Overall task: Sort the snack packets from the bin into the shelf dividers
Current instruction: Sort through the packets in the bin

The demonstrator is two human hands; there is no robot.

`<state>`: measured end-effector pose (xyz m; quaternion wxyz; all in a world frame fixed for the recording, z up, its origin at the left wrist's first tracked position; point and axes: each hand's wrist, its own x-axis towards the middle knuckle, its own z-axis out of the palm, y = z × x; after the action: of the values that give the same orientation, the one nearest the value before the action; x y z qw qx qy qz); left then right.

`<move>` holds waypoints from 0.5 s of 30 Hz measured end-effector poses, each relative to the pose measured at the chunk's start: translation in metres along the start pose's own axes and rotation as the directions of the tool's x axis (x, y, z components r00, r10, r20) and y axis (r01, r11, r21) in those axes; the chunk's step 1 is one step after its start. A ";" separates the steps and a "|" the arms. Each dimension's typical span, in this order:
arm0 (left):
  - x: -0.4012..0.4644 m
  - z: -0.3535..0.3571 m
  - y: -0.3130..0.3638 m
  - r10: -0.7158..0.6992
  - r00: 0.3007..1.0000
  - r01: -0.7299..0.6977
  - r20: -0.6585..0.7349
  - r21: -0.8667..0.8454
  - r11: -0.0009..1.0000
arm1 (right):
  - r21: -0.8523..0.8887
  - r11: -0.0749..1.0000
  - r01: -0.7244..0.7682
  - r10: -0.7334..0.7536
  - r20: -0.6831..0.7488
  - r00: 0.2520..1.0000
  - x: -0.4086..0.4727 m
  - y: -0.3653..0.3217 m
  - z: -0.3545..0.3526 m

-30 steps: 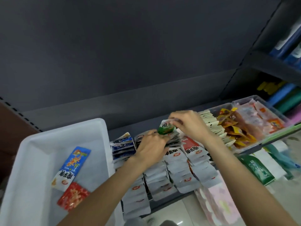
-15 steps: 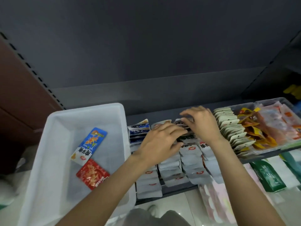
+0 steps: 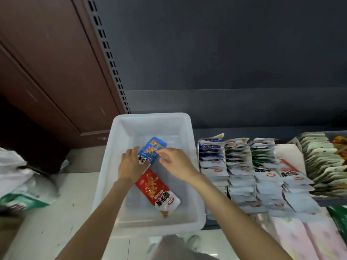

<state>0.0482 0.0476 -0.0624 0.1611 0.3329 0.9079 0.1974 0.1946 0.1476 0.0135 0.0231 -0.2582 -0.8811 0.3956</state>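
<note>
Both hands have left the shelf rows and now reach into the bin (image 3: pixel 189 139). The left hand (image 3: pixel 131 167) lies over the near end of the blue packet (image 3: pixel 152 149), fingers bent onto it; whether it truly grips cannot be told. The right hand (image 3: pixel 177 164) is above the bin floor, fingers loosely curled, fingertips touching the blue packet's right edge. The red packet (image 3: pixel 156 191) lies flat on the bin floor, nearer the person, partly under the left hand. Filed packets (image 3: pixel 242 171) stand in rows on the shelf (image 3: pixel 244 131), right of the bin.
</note>
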 end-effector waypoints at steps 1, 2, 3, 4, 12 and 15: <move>0.005 0.003 -0.002 0.002 1.000 -0.003 0.030 0.025 1.000 | -0.141 0.989 -0.047 0.056 0.063 0.996 0.013 -0.002 0.014; 0.009 0.004 -0.002 0.003 0.999 -0.006 0.052 0.044 0.999 | -0.257 0.963 -0.077 0.104 0.091 0.990 0.023 -0.006 0.026; 0.013 0.006 -0.002 0.002 0.998 -0.006 0.070 0.057 0.998 | -0.299 0.948 -0.105 0.138 0.091 0.986 0.032 -0.010 0.036; 0.016 0.007 -0.002 -0.004 0.996 -0.002 0.090 0.069 0.998 | -0.303 0.944 -0.134 0.165 0.078 0.983 0.040 -0.011 0.047; 0.026 0.002 -0.008 0.004 0.994 0.003 0.108 -0.060 0.998 | -0.191 0.960 -0.206 0.221 0.060 0.973 0.056 0.023 0.083; 0.019 -0.006 -0.010 -0.063 0.996 0.080 0.066 -0.309 0.948 | 0.185 0.955 -0.230 0.257 -0.137 0.957 0.052 0.019 0.082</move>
<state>0.0270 0.0520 -0.0648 0.2436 0.2755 0.8720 0.3230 0.1380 0.1262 -0.0646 0.0660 -0.3931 -0.8014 0.4459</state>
